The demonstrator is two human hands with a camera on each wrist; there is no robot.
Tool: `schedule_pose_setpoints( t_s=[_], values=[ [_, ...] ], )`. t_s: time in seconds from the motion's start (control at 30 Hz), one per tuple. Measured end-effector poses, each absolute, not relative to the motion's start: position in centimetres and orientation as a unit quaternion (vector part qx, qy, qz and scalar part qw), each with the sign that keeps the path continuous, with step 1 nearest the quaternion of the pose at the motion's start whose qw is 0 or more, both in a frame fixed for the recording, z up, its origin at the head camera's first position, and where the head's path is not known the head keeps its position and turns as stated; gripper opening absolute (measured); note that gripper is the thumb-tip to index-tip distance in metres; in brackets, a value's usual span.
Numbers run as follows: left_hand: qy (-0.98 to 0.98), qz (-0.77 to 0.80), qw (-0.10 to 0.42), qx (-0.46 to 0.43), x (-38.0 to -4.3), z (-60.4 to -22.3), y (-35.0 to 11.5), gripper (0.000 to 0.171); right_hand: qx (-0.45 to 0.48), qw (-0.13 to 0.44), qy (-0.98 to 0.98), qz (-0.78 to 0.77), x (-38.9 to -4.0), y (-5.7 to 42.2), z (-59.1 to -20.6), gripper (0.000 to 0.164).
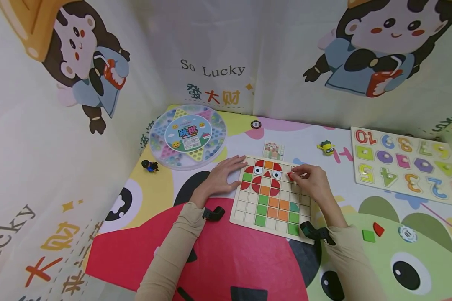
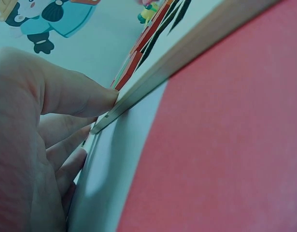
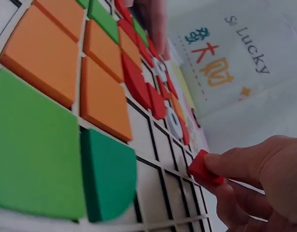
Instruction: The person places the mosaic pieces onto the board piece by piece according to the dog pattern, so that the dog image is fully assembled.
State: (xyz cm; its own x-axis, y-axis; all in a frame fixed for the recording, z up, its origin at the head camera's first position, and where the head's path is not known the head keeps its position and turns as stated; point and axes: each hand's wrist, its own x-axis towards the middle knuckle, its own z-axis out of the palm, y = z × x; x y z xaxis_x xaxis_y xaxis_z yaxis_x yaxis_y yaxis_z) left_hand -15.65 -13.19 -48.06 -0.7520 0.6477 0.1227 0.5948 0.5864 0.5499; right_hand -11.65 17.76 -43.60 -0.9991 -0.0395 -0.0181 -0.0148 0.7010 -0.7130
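Observation:
A wooden grid board [image 1: 242,205] lies on the table, partly filled with red, orange, green and white eye tiles. My left hand [image 1: 220,175] rests along its left edge, fingers extended; in the left wrist view the thumb [image 2: 97,96] touches the board's rim. Between thumb and fingers, my right hand [image 1: 313,182] pinches a small red tile [image 3: 205,169] over the upper right cells. Lower on the grid are orange tiles [image 1: 273,202], green tiles [image 1: 261,210] and a teal rounded tile [image 3: 108,176]. A small picture card [image 1: 273,150] lies just behind the board.
A round Chinese checkers set [image 1: 188,136] stands at the back left, near a small dark figure [image 1: 150,166]. At right are a number puzzle board [image 1: 403,184], a yellow-green toy [image 1: 326,147], a loose green square [image 1: 368,235], a red tile [image 1: 378,229] and a chip [image 1: 407,233].

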Motion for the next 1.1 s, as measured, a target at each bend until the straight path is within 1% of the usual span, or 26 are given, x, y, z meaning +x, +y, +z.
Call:
schedule_pose_setpoints(
  t_s=[0.23,0.53,0.87,1.1],
  values=[
    [0.889,0.292,0.048,0.350,-15.7,-48.0,-13.1,0.064,0.020,0.030,0.931,-0.363,-12.0,16.8,-43.8,0.019],
    [0.889,0.292,0.047,0.351,-15.8,-48.1,-13.0,0.065,0.080,0.030,0.924,-0.374,-12.2,16.0,-43.8,0.025],
    [0.891,0.287,0.047,0.350,-15.8,-48.1,-13.1,0.065,0.088,0.039,0.942,-0.323,-12.2,15.3,-43.2,0.025],
    [0.890,0.283,0.048,0.354,-16.0,-48.2,-13.2,0.065,0.091,0.039,0.946,-0.309,-12.3,15.2,-43.2,0.028]
  ],
)
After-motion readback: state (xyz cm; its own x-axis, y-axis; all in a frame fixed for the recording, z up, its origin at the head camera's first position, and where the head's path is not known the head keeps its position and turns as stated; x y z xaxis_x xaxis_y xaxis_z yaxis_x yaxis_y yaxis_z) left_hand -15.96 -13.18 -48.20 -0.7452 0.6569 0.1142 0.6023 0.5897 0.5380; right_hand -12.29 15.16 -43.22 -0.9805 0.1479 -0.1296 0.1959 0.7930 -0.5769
